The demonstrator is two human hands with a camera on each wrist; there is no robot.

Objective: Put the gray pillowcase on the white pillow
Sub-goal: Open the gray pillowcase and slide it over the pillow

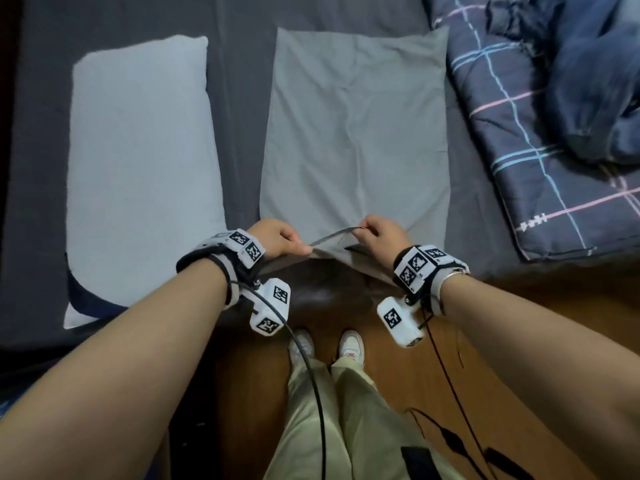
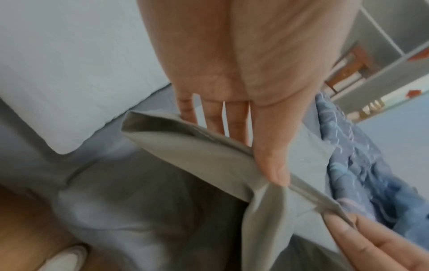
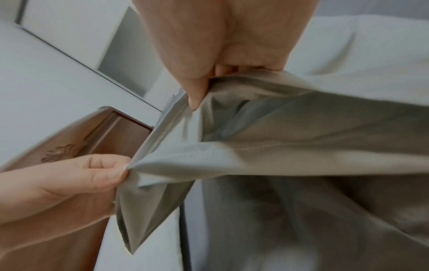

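A: Where is the gray pillowcase sitting, and how are the hands faring?

B: It is lying flat on the bed, stretching away beyond both hands, with its open end hanging at the near bed edge. The left hand is pinching the top layer of the hem between thumb and fingers, and the right hand is pinching the same hem just beside it, lifting a short strip off the layer below.

A: And the white pillow?

B: It is lying out to the left of the left hand, beside the pillowcase but not touching it. A strip of bare sheet is running between them, leaving room to slide sideways. Its near end is hanging slightly over the bed edge.

A: Is anything crowding the right side?

B: A folded plaid blanket is lying to the right of the right hand, its edge close against the pillowcase's far right corner. Cables are trailing from both wrists down toward the wooden floor, where the person's white shoes are standing.

A: What are the wrist views adding?

B: The left wrist view is showing the left thumb pressing on the hem while the other fingers are reaching inside the opening. The right wrist view is showing the mouth gaping under the right hand, and the left hand's pinch. White shelving is appearing only in the wrist views.
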